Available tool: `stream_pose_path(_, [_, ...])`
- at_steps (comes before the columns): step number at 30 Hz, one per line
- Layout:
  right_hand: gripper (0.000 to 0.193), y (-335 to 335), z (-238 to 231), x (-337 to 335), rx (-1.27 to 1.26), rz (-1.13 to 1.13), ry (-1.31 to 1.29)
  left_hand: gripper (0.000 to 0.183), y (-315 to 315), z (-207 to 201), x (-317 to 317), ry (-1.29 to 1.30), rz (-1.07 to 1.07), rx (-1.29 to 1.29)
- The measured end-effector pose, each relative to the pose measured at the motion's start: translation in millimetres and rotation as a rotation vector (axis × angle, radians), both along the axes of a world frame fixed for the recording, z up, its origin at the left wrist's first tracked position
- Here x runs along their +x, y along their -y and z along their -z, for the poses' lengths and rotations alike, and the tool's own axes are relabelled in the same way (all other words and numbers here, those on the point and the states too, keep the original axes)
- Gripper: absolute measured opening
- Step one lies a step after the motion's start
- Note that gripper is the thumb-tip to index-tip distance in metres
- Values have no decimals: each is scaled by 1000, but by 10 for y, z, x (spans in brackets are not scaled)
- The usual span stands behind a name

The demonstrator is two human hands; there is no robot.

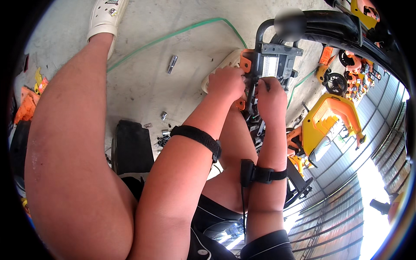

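Observation:
A black tubular metal frame (261,34) stands in front of me, with an orange bracket (245,60) on its left side and a pale rectangular plate (270,67) in its middle. My left hand (226,83) is closed against the frame's left side, below the bracket, its fingertips mostly hidden. Just across the bar, my right hand (273,93) has its fingers curled in a pinch near the frame. A small dark spot shows between those fingers, but what it is I cannot make out. Black straps wrap both my forearms.
On the concrete floor lie a metal cylinder (172,64), a small socket (164,115) and a green hose (190,29). A black padded block (132,147) sits beside my left leg. Yellow body panels (323,121) and several orange scooters with black wheels (336,83) stand at the right.

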State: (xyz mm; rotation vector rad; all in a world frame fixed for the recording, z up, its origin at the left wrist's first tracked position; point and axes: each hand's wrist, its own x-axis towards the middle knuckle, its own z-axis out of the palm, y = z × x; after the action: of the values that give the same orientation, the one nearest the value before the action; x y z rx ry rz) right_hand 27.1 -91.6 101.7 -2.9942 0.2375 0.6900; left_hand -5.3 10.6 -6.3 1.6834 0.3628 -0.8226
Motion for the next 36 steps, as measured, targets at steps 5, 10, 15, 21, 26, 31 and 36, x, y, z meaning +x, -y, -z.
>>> stream_pose_path(5, [24,-11,4,-5,-4,11,-4,16,-35,-40,68,251,107,187])
stream_pose_path(10, [24,-3,8,-22,2,-14,10,13,-152,-120,201,299,245,222])
stream_pose_path(15, [23,1,11,-32,11,-26,18,13,-155,-186,259,322,265,278])
stream_pose_path(21, [23,-40,-17,-29,-14,-22,18,16,-77,-152,181,118,281,76])
stream_pose_path(26, [23,-85,-27,-18,14,-6,16,21,207,-93,-13,-9,101,0])
stream_pose_path(31, [24,-8,11,-21,-10,-23,10,22,218,-64,-28,0,54,-12])
stream_pose_path(36, [24,-37,8,-11,-19,4,0,23,120,-47,-60,7,14,-20])
